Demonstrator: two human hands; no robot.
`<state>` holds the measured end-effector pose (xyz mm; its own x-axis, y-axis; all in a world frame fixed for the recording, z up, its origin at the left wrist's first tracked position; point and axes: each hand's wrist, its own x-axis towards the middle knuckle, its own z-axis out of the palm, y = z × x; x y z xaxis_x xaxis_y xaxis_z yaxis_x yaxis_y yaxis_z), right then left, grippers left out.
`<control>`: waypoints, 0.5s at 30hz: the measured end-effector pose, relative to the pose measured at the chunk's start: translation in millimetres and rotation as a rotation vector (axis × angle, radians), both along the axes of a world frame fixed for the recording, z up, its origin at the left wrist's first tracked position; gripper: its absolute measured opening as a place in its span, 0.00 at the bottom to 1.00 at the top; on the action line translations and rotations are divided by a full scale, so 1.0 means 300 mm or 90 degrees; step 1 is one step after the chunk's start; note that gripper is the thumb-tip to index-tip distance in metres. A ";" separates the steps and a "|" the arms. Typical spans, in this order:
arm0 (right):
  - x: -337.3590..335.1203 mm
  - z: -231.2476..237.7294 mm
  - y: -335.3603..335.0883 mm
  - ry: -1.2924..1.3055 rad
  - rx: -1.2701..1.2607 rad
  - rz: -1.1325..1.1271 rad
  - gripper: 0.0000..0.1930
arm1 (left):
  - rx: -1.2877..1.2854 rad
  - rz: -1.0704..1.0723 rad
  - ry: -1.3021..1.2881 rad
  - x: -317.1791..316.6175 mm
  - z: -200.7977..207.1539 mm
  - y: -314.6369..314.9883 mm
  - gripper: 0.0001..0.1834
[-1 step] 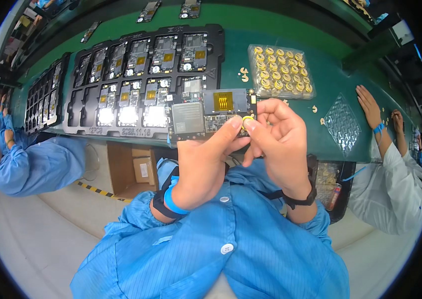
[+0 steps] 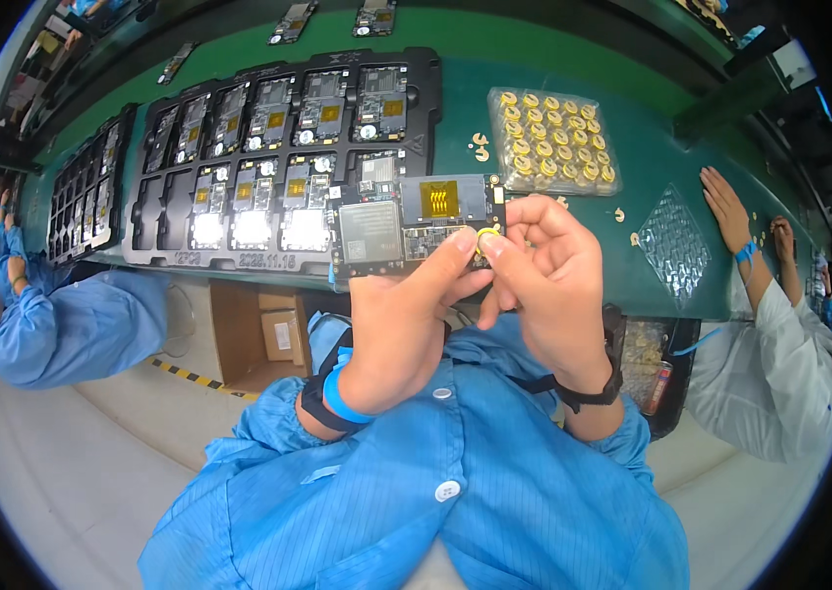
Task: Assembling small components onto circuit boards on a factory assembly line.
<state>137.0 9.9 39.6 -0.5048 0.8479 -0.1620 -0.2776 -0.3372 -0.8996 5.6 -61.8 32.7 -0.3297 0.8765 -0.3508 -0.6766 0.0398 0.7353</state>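
Observation:
My left hand is closed on the lower edge of a dark circuit board, its thumb resting near the lower right corner. The board carries a silver shield, a grey plate and an amber film patch, and is held up over the front edge of the bench. At that corner, my right hand pinches a small round yellow-rimmed part between thumb and finger, against the board or just over it. Fingertips cover most of the part, so I cannot tell whether it is seated.
A black tray of similar boards lies left, with another black tray beyond. Behind my right hand stands a clear blister tray of yellow round parts. Further right are an empty-looking clear sheet and a co-worker's hand.

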 end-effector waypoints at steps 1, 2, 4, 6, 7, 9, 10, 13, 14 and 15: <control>-0.004 -0.003 -0.002 0.015 -0.005 -0.004 0.10 | -0.001 -0.005 -0.013 -0.002 -0.005 0.001 0.12; -0.007 -0.006 -0.003 0.030 -0.010 -0.008 0.09 | -0.003 -0.010 -0.027 -0.003 -0.009 0.002 0.12; -0.007 -0.014 -0.008 0.022 -0.004 -0.020 0.09 | 0.001 -0.010 -0.032 0.002 -0.002 0.008 0.12; -0.012 -0.019 -0.008 0.016 0.003 -0.032 0.09 | 0.005 -0.009 -0.036 0.004 0.003 0.010 0.12; -0.017 -0.016 -0.009 0.020 -0.002 -0.037 0.09 | 0.017 -0.021 -0.039 0.001 0.006 0.008 0.12; -0.018 -0.013 -0.008 0.024 -0.002 -0.042 0.09 | 0.033 -0.033 -0.044 -0.002 0.004 0.005 0.13; -0.017 -0.018 -0.002 0.021 -0.001 -0.034 0.09 | 0.013 -0.038 -0.033 -0.003 -0.010 0.011 0.13; 0.012 -0.031 0.021 0.001 -0.017 0.006 0.08 | -0.002 -0.030 -0.008 -0.004 -0.044 0.017 0.14; 0.030 -0.027 0.043 -0.019 -0.046 0.033 0.07 | -0.010 -0.022 0.003 -0.004 -0.048 0.026 0.15; 0.047 -0.012 0.072 -0.023 -0.028 0.036 0.07 | 0.008 -0.018 0.000 -0.011 -0.043 0.039 0.15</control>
<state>151.0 31.4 36.1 -0.5455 0.8096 -0.2167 -0.2247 -0.3904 -0.8928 2.4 -49.9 19.8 -0.3044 0.8900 -0.3394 -0.6753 0.0496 0.7359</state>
